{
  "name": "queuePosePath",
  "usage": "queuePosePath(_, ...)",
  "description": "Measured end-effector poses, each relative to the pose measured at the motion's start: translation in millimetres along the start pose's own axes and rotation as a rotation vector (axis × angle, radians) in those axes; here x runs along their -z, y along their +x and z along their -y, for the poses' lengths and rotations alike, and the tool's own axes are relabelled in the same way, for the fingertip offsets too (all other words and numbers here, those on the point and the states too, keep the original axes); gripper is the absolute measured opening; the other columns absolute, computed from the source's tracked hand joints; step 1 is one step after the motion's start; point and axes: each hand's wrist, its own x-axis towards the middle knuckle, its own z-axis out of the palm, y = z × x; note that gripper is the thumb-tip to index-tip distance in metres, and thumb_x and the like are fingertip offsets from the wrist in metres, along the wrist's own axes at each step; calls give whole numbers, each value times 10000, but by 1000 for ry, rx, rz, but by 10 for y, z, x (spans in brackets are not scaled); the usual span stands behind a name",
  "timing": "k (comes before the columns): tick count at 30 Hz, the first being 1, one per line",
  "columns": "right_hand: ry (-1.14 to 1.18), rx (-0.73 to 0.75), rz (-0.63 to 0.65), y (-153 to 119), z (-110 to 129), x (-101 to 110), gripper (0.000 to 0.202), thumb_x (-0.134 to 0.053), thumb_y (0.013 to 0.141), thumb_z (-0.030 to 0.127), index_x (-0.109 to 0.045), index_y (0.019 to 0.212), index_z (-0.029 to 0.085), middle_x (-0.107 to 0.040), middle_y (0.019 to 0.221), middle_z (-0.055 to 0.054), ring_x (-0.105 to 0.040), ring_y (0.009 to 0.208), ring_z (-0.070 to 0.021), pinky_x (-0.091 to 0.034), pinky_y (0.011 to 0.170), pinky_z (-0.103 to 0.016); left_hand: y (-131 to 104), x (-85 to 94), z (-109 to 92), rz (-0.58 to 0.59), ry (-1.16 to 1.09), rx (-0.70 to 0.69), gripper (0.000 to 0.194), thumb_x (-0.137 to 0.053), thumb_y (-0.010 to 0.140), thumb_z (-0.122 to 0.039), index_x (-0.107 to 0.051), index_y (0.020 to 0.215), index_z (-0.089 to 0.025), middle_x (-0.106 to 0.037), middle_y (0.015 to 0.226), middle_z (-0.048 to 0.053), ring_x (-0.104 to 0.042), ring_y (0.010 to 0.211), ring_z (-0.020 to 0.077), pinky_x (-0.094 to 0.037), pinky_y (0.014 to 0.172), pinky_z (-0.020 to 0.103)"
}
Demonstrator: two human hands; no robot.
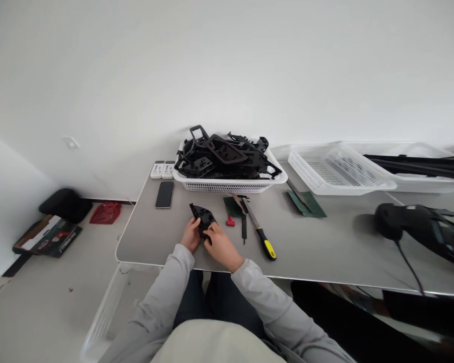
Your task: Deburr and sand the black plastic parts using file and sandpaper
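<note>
A black moulded plastic part [202,214] is held above the near edge of the table, tilted, with its clip-like ribs facing up. My left hand [191,236] grips it from the left, the thumb lying on top. My right hand [222,247] is closed in a pinch against the part's lower right side; whatever the fingertips hold is hidden. To the right lie a red block-like piece [230,221], a narrow black strip [244,228], a dark green sheet [234,207] and a file [266,244] with a black and yellow handle.
Behind, a white basket [227,187] is heaped with black plastic parts [227,154]. A phone [164,194] and two white boxes [163,170] are at left. Rightward lie green sheets [312,205], another white basket [340,171] and a black corded device [391,222].
</note>
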Motion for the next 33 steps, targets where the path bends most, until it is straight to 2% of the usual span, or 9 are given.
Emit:
queuePosePath(2, 16, -28, 43, 12, -16, 85, 278, -527, 719, 56, -699, 920, 143, -578, 971, -99, -588, 826, -185, -484, 820, -324, -1, -6, 10, 33, 10, 0, 194, -725, 684, -201, -621, 839, -148, -697, 793, 37, -640, 695, 137, -471, 675, 247)
queuePosePath(4, 63, -44, 19, 64, -31, 173, 255, -541, 713, 62, -712, 871, 166, -591, 906, -75, -588, 789, -174, -482, 802, -310, -2, -1, 17, 65, 26, 4, 214, -728, 679, -198, -625, 860, -147, -697, 812, 39, -637, 695, 133, -469, 680, 247)
queuePosePath(8, 158, 23, -216, 281, -22, 261, 305, -475, 796, 105, -689, 990, 199, -570, 950, -67, -573, 878, -179, -467, 842, -319, -8, 26, 20, 105, 67, 43, 261, -746, 655, -211, -627, 883, -165, -680, 779, 12, -615, 647, 119, -460, 630, 235)
queuePosePath(10, 120, 55, -269, 399, 2, 248, 337, -442, 815, 93, -668, 1045, 190, -559, 1004, -89, -542, 948, -204, -449, 883, -350, -9, 35, 21, 118, 87, 71, 295, -754, 648, -223, -627, 909, -172, -672, 759, 6, -604, 622, 118, -456, 602, 234)
queuePosePath(16, -120, 102, -25, 456, 99, 124, 308, -451, 766, 15, -698, 893, 149, -577, 929, -130, -492, 915, -247, -429, 839, -374, 26, 45, 46, 75, 55, 42, 250, -734, 636, -151, -633, 864, -156, -660, 688, 1, -592, 577, 107, -445, 566, 212)
queuePosePath(19, -65, 72, 11, 354, 85, 132, 306, -466, 744, 5, -703, 885, 140, -599, 929, -120, -525, 908, -224, -437, 849, -343, 51, 49, 46, 64, 23, -1, 217, -714, 643, -129, -631, 842, -152, -681, 745, 14, -619, 634, 114, -465, 607, 212)
queuePosePath(23, 46, -38, -32, 255, -4, 207, 302, -489, 730, 17, -708, 885, 156, -643, 893, -89, -579, 897, -205, -452, 863, -320, 67, 42, 23, 62, -34, -26, 190, -691, 712, -185, -636, 890, -151, -700, 833, 35, -643, 714, 129, -489, 677, 238)
queuePosePath(27, 86, -40, -47, 184, -44, 239, 312, -487, 718, 17, -710, 891, 151, -661, 927, -95, -602, 917, -201, -457, 877, -310, 65, 29, 7, 34, -56, -16, 161, -670, 745, -176, -632, 900, -154, -704, 839, 37, -649, 736, 134, -492, 726, 260)
queuePosePath(33, 173, -50, 176, 9, -100, 276, 259, -520, 662, 50, -722, 747, 188, -680, 832, -57, -635, 786, -181, -487, 786, -288, 76, 17, -2, -55, -141, -49, 52, -639, 779, -178, -627, 821, -149, -704, 796, 34, -649, 708, 139, -495, 755, 291)
